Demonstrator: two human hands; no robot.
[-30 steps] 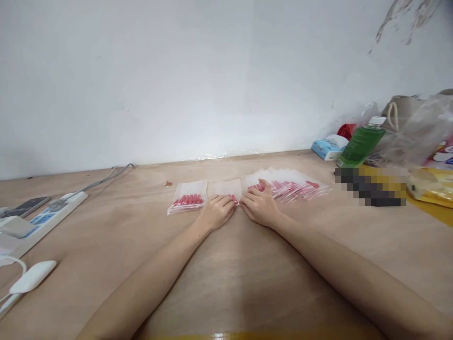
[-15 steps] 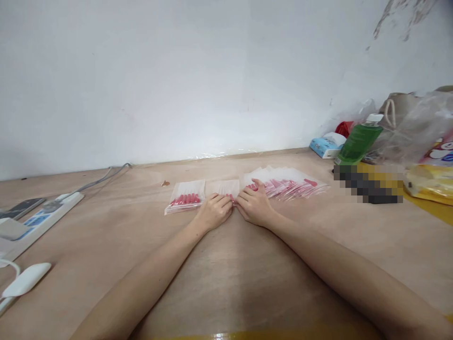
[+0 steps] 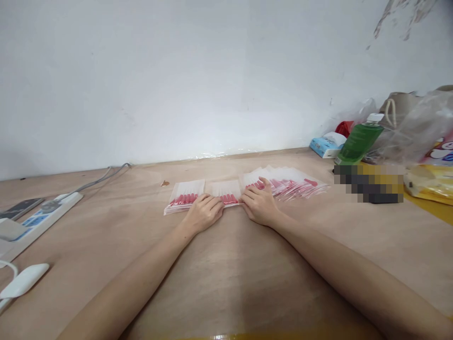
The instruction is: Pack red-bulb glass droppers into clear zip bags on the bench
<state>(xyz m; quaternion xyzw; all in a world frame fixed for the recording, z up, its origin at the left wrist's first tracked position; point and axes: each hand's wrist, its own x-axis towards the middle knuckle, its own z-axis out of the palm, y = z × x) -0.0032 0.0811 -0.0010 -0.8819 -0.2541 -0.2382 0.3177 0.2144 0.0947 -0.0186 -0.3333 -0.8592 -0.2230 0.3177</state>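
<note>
A small clear plastic bag (image 3: 224,187) with several thin red-pink sticks in it lies flat between my hands. My left hand (image 3: 206,212) has its curled fingers on the bag's near left corner. At the near right corner, my right hand (image 3: 261,203) grips the edge with its fingertips, one digit raised. Both hands' fingertips are partly hidden. Left of them lies a short stack of similar filled bags (image 3: 189,188). On the right, a fanned pile of filled bags (image 3: 292,184) reaches behind my right hand.
A white power strip (image 3: 49,226), a dark phone (image 3: 23,208) and a white plug (image 3: 26,281) lie at the left. On the right stand a tissue pack (image 3: 325,145), a green bottle (image 3: 359,141) and crumpled plastic bags (image 3: 406,132). A wall (image 3: 212,85) closes off the far side.
My left hand has slid left along the near edge, away from my right hand. My right hand has shifted slightly right. More of the middle bag and its sticks now shows.
</note>
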